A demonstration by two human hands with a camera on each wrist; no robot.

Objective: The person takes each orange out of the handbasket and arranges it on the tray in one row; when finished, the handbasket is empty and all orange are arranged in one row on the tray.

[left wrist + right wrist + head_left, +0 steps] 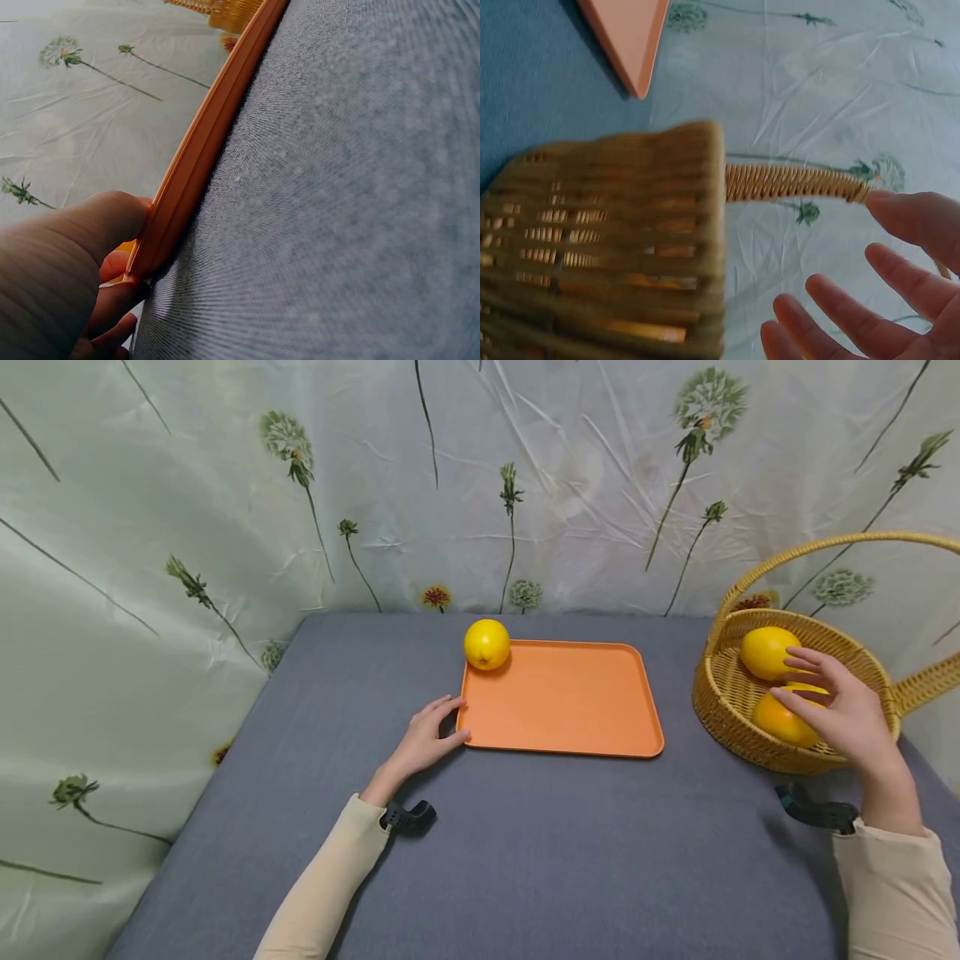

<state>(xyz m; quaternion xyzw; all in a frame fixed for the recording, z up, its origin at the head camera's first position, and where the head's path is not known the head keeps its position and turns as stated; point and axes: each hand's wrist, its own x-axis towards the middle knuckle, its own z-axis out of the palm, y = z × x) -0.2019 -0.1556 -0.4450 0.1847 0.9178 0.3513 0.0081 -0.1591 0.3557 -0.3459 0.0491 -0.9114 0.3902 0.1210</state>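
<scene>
An orange rectangular tray (570, 702) lies flat, with a round yellow fruit (487, 644) at its far left corner. At the near left corner my left hand (427, 737) holds the tray, thumb on the front rim and fingers along the left side. The left wrist view shows this thumb (120, 214) against the rim. Over the wicker basket (712, 714) is my right hand (851, 710), fingers spread and holding nothing. Below it, two more yellow fruits lie in the basket, one farther (767, 650) and one nearer (778, 720), partly covered by the fingers.
The basket's tall arched handle (757, 572) rises above its rim on the right. A grey-blue cloth (562, 852) covers the table. Behind the table hangs a pale curtain (442, 527) printed with dandelions. Black bands with curved mounts (817, 810) sit at both wrists.
</scene>
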